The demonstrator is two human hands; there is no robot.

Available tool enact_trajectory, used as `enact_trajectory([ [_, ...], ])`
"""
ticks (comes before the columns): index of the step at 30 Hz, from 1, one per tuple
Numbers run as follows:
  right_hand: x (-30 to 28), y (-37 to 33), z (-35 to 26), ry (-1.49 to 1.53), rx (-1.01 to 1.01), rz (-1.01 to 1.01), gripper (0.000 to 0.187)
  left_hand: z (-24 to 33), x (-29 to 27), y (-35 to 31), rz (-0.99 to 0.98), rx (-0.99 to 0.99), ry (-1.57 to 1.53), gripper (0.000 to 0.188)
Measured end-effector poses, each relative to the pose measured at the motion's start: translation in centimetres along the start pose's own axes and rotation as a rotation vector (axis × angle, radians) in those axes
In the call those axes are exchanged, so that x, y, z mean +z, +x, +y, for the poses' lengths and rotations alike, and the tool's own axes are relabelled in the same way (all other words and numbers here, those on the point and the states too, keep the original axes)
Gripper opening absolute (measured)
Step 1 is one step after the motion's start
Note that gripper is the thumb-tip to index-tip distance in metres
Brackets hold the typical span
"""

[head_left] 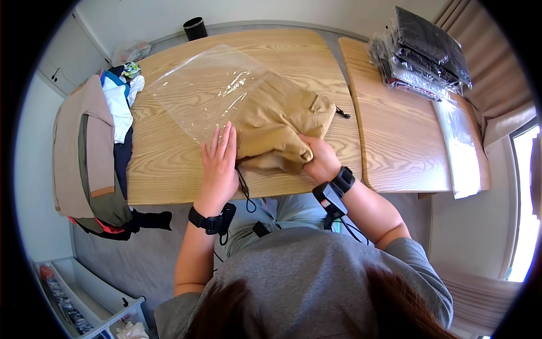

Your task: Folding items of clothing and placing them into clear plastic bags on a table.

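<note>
Probably light, the soft tan garment [285,127] suits my right hand [322,161] gripping its lower fold mid-frame, my left hand [220,166] apparently flat.

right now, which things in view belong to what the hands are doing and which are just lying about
In use:
- tan garment, gripped by the right hand
- clear plastic bag, beside the left hand

Lying about, untouched (the first two may be related):
- clothes pile
- stack of bagged dark items
- black bin
</note>
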State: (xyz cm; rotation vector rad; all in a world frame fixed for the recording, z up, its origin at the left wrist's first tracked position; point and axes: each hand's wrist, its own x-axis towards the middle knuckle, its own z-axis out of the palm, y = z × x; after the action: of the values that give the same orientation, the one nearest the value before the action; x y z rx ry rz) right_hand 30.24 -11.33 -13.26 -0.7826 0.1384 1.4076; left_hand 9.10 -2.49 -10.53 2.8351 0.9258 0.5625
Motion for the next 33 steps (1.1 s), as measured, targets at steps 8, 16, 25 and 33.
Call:
enact_trajectory([
  [8,4.4,-1.7,2.1,-0.147,0.086,-0.026,0.032,-0.2,0.6,0.0,0.018,-0.014,0.006,0.082],
  [16,5.7,4.6,3.1,-0.274,0.141,-0.138,0.032,-0.8,0.2,-0.6,0.034,-0.04,-0.047,0.074],
  [25,10.3,6.1,4.0,-0.317,0.296,-0.375,0.032,0.4,-1.9,-3.7,0.4,-0.022,-0.158,0.049],
  [33,10.4,6.6,3.8,-0.228,0.349,-0.374,0.025,3.5,2.1,-0.9,0.123,-0.019,-0.152,0.05],
])
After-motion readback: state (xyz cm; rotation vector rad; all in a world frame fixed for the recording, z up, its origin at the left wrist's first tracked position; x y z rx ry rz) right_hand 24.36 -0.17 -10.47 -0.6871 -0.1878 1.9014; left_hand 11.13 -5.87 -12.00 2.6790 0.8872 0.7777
